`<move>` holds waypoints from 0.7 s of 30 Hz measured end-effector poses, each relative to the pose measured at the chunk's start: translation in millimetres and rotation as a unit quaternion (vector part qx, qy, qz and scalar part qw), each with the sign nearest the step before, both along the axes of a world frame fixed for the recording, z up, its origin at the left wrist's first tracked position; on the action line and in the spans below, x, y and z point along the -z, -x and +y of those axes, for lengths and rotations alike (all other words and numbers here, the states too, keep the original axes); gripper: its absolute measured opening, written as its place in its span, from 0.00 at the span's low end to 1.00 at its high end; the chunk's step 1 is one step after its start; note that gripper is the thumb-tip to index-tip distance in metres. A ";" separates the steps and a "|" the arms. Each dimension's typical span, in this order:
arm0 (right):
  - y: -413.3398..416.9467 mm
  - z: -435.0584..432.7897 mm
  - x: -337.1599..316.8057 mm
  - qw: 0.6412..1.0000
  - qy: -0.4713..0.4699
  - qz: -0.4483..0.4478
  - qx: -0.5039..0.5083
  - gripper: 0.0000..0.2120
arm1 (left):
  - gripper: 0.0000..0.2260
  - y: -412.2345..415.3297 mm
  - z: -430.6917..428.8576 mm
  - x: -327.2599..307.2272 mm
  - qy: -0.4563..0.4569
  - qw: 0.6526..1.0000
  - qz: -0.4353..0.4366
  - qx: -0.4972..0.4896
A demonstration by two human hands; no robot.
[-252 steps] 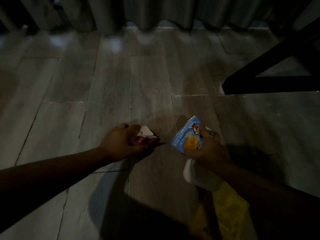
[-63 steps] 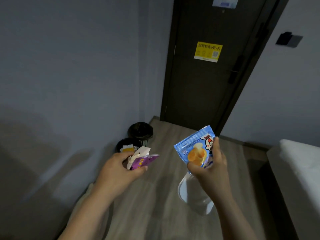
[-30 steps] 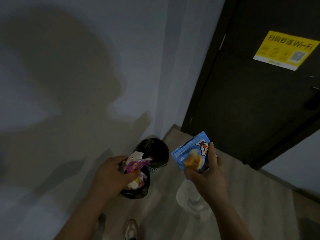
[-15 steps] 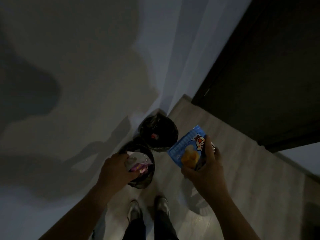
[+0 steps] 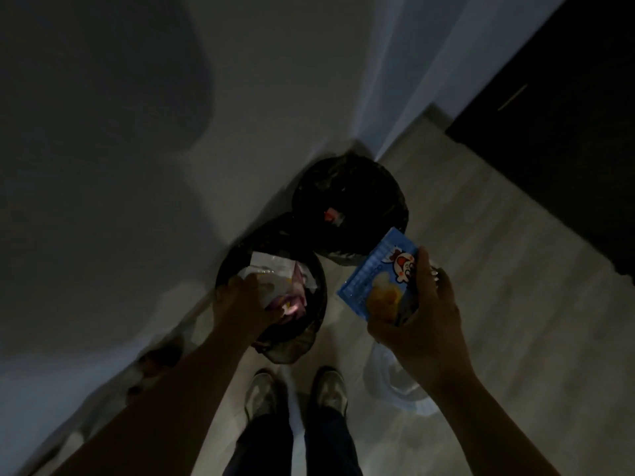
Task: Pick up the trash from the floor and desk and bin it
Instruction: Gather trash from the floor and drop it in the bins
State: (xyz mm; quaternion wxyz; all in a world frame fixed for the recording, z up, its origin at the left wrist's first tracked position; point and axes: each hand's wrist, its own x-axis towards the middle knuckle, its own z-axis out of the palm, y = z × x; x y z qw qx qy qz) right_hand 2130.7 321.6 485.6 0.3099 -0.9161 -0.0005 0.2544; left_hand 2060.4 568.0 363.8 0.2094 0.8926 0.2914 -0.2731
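Head view: my left fingers (image 5: 250, 285) pinching wrappers (image 5: 275, 278) over the bin (image 5: 296, 342), right fingers (image 5: 421, 266) gripping a blue packet (image 5: 374, 280) that might flutter wide.

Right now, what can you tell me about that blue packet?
The packet is a flat pouch of glossy blue plastic, with a red-and-white cartoon face near its top and a yellow food picture lower down. The right hand holds it tilted in the air, thumb across its front, fingers behind. It hangs over the floor, just right of the near bin.
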 end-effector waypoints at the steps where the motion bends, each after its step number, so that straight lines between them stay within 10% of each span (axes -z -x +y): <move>1: -1.0 -0.3 13.4 1.000 0.004 -0.001 -0.005 0.57 | 0.40 -3.7 -0.1 16.6 -0.005 1.000 -0.003 -0.005; 12: 0.8 -1.9 111.9 0.998 0.044 0.018 -0.044 0.56 | 0.53 -6.2 -8.0 114.9 -0.006 0.999 -0.039 -0.033; 21: 13.9 64.5 155.9 0.989 0.067 0.035 -0.129 0.56 | 0.19 44.4 13.0 83.1 0.082 0.990 -0.090 -0.070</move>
